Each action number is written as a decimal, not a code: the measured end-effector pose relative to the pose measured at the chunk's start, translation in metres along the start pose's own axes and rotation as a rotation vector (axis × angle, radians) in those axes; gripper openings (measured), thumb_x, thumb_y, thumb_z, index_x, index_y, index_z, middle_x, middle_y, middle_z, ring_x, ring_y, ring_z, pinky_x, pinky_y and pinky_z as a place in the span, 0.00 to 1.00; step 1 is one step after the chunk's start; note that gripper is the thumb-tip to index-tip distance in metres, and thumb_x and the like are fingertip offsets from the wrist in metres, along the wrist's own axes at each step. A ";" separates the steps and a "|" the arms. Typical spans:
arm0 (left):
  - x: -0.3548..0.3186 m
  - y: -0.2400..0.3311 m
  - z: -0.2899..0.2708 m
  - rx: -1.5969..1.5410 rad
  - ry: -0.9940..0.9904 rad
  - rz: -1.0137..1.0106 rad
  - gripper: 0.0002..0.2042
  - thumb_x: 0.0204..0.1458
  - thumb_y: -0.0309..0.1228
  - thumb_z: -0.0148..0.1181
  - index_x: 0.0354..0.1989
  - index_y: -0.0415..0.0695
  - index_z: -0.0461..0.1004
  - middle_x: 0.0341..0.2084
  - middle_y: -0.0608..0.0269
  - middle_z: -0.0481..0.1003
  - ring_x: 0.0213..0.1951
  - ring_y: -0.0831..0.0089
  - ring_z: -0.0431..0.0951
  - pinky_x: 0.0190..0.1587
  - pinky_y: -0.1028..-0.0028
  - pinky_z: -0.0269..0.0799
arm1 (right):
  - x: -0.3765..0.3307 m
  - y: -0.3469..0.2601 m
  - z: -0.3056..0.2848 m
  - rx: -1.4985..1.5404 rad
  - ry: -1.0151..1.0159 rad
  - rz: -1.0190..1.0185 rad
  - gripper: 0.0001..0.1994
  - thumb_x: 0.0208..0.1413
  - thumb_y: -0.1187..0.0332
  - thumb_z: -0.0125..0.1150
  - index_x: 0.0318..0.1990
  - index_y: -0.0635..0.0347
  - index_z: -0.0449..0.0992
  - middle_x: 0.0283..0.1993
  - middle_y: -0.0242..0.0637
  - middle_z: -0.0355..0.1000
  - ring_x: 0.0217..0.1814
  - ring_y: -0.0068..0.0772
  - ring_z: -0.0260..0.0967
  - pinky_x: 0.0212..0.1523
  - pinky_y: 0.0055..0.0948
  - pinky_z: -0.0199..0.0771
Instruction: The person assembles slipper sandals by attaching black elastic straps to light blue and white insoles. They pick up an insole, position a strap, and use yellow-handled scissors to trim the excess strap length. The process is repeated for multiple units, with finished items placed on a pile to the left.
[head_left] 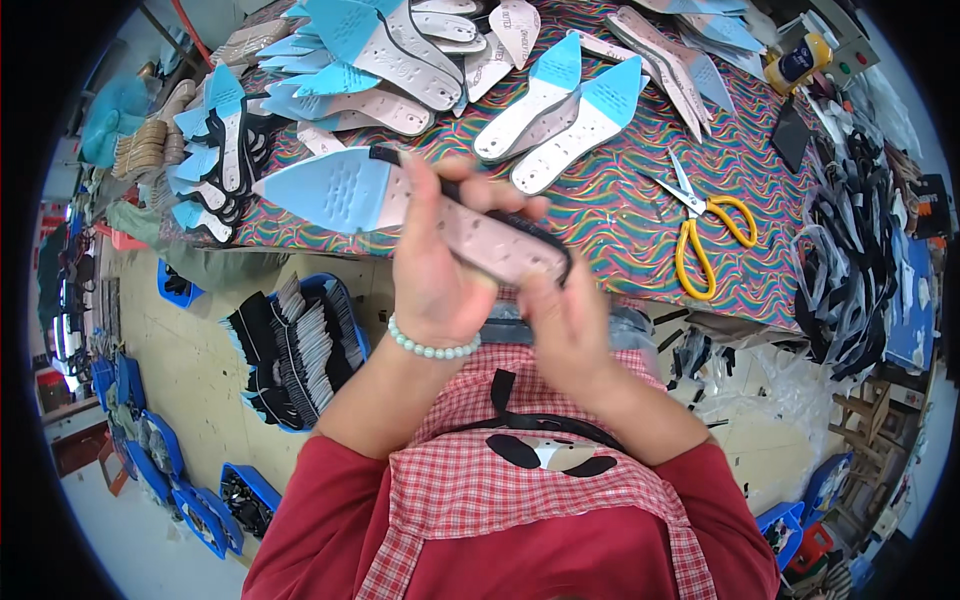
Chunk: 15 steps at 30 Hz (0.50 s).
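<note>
Above my lap, at the table's near edge, I hold a shoe insole [483, 240] with a pointed light-blue toe and a pale pink heel half. My left hand [440, 250], wearing a beaded bracelet, wraps round its middle, thumb across the top and fingers at the far edge. My right hand [568, 325] pinches the heel end and is slightly blurred. A black edging strip [530, 229] runs along the insole's far edge to the heel; a black bit also shows near the toe. Just beyond, two white and blue insoles [578, 125] lie on the table. Yellow-handled scissors [700, 220] lie spread to the right.
The patterned tablecloth [620, 235] carries a heap of insoles [370, 60] at the far left. A yellow bottle [798, 62] stands far right, above a bundle of black strips [855, 250]. Below left, a blue basket [345, 295] holds stacked black and grey pieces.
</note>
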<state>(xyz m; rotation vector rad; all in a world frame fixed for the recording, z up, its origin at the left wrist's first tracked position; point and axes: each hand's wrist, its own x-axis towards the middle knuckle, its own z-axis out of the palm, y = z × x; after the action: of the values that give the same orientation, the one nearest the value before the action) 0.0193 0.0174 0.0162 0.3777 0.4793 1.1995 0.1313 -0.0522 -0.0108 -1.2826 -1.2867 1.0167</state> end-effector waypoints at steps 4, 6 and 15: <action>-0.027 0.010 -0.027 1.098 -0.104 0.171 0.08 0.53 0.30 0.59 0.39 0.43 0.77 0.32 0.62 0.75 0.38 0.65 0.74 0.45 0.66 0.69 | 0.036 -0.005 -0.058 -0.398 -0.129 -0.222 0.13 0.58 0.69 0.54 0.48 0.66 0.66 0.38 0.49 0.72 0.38 0.52 0.73 0.36 0.40 0.72; -0.029 0.019 -0.021 1.488 -0.266 0.627 0.10 0.47 0.29 0.64 0.38 0.41 0.77 0.30 0.62 0.75 0.39 0.64 0.73 0.45 0.66 0.68 | 0.036 -0.018 -0.075 -0.563 -0.264 -0.324 0.13 0.56 0.71 0.56 0.47 0.64 0.67 0.38 0.48 0.72 0.38 0.53 0.72 0.35 0.41 0.72; -0.009 0.036 -0.014 1.616 -0.739 0.320 0.10 0.47 0.31 0.62 0.37 0.41 0.78 0.25 0.60 0.73 0.28 0.63 0.73 0.33 0.65 0.69 | 0.049 -0.057 -0.075 -0.567 -0.443 -0.522 0.18 0.50 0.64 0.63 0.47 0.61 0.71 0.31 0.41 0.71 0.32 0.39 0.72 0.28 0.33 0.71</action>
<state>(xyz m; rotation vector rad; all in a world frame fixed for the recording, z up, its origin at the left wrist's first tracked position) -0.0192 0.0212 0.0250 2.2403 0.6518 0.6222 0.2010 -0.0143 0.0596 -1.0429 -2.2260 0.5847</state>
